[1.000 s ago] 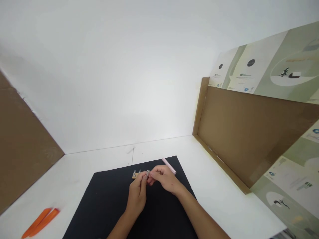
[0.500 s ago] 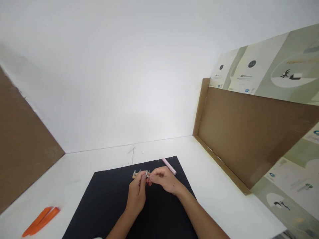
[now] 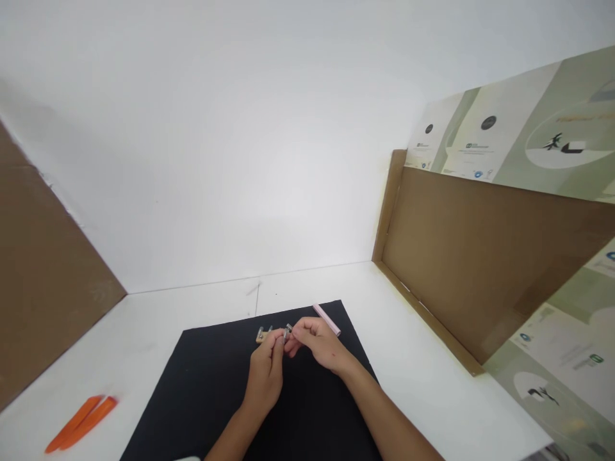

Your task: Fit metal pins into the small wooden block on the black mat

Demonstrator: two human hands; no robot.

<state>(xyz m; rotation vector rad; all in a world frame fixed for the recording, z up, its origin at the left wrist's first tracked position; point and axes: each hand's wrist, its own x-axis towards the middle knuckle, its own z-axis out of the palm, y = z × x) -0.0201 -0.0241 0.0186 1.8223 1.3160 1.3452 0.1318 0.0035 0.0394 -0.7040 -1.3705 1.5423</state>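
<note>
Over the black mat [image 3: 211,384], my left hand [image 3: 267,368] pinches a small metal piece [image 3: 286,335] between thumb and fingers. My right hand [image 3: 318,342] is beside it on the right, its thumb and index finger closed at a second small shiny piece [image 3: 289,327]. Just behind my left fingers is a small wooden strip [image 3: 261,337] with upright metal pieces on it; its right part is hidden by my hands. A pale pink bar [image 3: 327,319] lies behind my right hand on the mat.
Two orange strips [image 3: 81,424] lie on the white table [image 3: 158,358] at the left. A brown cardboard panel [image 3: 43,275] stands at the left, and a cardboard box [image 3: 480,250] with printed flaps stands at the right. A white wall [image 3: 240,141] rises behind.
My right fingers have shifted slightly up and away from my left fingertips. The metal piece in my left hand has tilted more upright, and a shiny piece now shows at my right fingertips.
</note>
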